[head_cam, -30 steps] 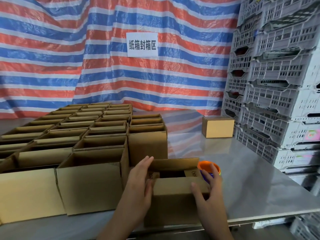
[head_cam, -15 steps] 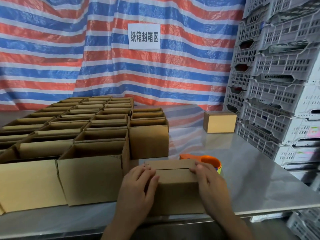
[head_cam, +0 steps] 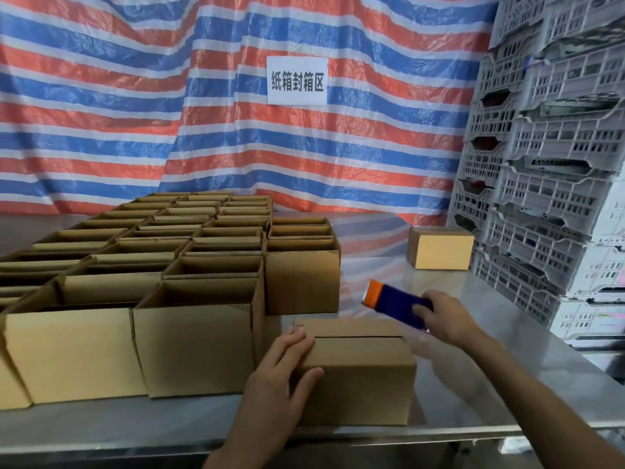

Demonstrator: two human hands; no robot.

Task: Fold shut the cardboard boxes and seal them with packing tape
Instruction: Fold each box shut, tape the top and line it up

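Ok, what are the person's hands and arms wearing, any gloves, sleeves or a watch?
Both are bare: no gloves, rings, watch or wristband on the left hand or the right hand. The forearms are uncovered as far as the picture's edge, so no sleeve shows.

A white paper sign point(head_cam: 297, 81) hung on the red, white and blue striped tarp point(head_cam: 135, 96) and read 纸箱封箱区 in dark characters on one line. Below the sign, a small dark print mark point(head_cam: 298, 323) on the closed box point(head_cam: 358, 367) was too small to read. Right of the sign, coloured labels point(head_cam: 602, 318) on the grey crates point(head_cam: 558, 198) were blurred.
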